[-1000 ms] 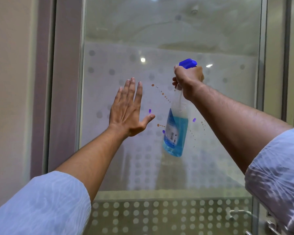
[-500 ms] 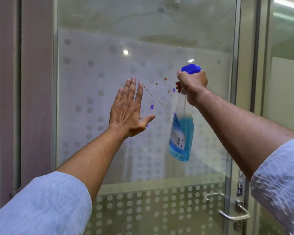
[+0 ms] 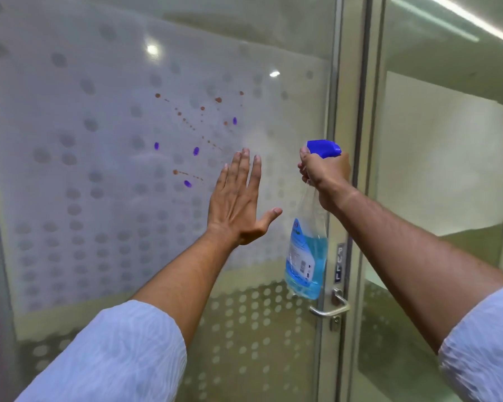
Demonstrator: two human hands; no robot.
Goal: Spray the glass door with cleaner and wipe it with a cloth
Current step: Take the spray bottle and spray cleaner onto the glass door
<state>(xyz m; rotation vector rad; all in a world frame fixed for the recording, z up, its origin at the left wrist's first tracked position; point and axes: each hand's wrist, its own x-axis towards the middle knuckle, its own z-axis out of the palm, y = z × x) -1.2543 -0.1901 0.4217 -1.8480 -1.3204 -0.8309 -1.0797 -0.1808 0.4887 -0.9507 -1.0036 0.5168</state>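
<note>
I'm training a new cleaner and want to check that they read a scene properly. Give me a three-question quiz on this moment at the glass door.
1. True or false: the left hand holds a cloth.
2. Which hand grips the spray bottle? A) left B) right C) both
3. Fill in: the sign above the door handle reads ____.

Key
1. False: the left hand is open and empty, fingers spread in front of the glass door.
2. B: the right hand is closed around the bottle's neck, under the blue trigger head.
3. PULL.
</note>
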